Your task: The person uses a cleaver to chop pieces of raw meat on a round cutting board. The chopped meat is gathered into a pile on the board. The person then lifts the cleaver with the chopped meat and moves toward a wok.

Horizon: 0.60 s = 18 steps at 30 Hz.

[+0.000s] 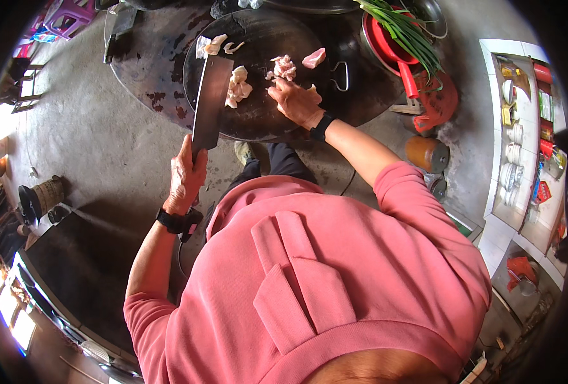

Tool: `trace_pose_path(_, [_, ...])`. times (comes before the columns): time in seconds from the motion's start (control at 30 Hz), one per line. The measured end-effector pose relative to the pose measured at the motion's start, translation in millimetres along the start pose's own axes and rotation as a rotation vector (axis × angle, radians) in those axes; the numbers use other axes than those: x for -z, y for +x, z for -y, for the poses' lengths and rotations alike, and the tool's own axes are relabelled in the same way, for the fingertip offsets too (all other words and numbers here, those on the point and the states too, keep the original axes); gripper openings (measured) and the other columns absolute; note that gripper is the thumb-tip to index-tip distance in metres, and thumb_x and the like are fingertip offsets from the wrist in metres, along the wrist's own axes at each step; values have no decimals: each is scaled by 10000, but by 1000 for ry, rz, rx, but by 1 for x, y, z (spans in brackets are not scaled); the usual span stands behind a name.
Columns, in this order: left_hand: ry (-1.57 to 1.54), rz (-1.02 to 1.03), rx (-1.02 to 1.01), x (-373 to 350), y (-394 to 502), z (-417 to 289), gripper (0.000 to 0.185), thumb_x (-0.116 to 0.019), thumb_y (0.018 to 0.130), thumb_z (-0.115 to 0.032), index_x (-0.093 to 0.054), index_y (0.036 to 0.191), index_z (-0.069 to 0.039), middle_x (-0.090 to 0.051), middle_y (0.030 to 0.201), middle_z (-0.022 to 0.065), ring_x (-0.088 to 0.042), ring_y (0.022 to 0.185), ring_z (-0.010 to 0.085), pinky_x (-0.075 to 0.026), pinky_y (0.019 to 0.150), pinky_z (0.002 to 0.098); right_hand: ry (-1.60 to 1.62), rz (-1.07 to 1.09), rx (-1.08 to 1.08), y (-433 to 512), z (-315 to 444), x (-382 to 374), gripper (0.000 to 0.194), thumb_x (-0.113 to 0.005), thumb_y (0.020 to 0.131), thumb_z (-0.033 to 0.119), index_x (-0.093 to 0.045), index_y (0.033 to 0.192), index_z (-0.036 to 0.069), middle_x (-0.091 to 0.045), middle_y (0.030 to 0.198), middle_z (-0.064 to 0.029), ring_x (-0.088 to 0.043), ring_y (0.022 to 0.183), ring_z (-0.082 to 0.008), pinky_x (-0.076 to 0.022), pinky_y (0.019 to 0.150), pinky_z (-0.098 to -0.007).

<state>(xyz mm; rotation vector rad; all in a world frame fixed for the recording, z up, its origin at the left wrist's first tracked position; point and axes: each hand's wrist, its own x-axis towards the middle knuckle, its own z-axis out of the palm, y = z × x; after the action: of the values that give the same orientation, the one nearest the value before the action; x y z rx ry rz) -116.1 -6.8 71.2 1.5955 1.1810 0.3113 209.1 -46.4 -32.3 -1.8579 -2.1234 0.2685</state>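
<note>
My left hand (186, 175) grips the handle of a cleaver (213, 103). Its broad blade points away from me, over the left part of a round dark cutting board (260, 117). Pale fatty meat pieces (238, 87) lie just right of the blade, and more pale scraps (212, 46) are by its far end. On the board, my right hand (297, 100) has its fingertips at the near side of a small pile of cut pink meat (284, 67). Whether it pinches a piece is hidden. A larger pink meat chunk (314, 58) lies beyond it to the right.
The board rests on a dark, worn round table (144, 72). A second cleaver (120, 29) lies at the table's far left. At the right edge, green onions (404, 33) lie across a red plastic ladle (408, 79). A metal handle (344, 77) stands at the board's right.
</note>
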Motion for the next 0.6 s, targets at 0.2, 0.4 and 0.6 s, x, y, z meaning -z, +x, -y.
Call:
trace_pose_path(0.2, [25, 15, -2, -6, 3, -3, 182, -565, 979, -111, -510, 1137, -41, -562, 613, 102, -542, 467, 149, -421, 454, 336, -39, -167, 79, 34, -39, 24, 232, -650, 834, 97, -626, 1061, 55, -632, 1111, -110, -615, 1045, -292, -546, 857, -391])
trace_pose_path(0.4, [17, 125, 20, -17, 9, -5, 255, -584, 961, -122, -521, 1185, -17, -590, 649, 183, -589, 496, 255, -451, 497, 393, 317, -390, -288, 12, -59, 60, 147, -647, 892, 98, -612, 1035, 99, -649, 1001, -77, -672, 831, -281, -560, 725, -384])
trace_pose_path(0.6, [186, 202, -203, -58, 35, -9, 312, -580, 933, -104, -496, 1211, 8, -629, 742, 274, -658, 697, 448, -490, 601, 502, 266, -281, -331, -51, -39, 46, 204, -786, 820, 188, -638, 934, 106, -600, 867, -69, -632, 836, -297, -529, 734, -400])
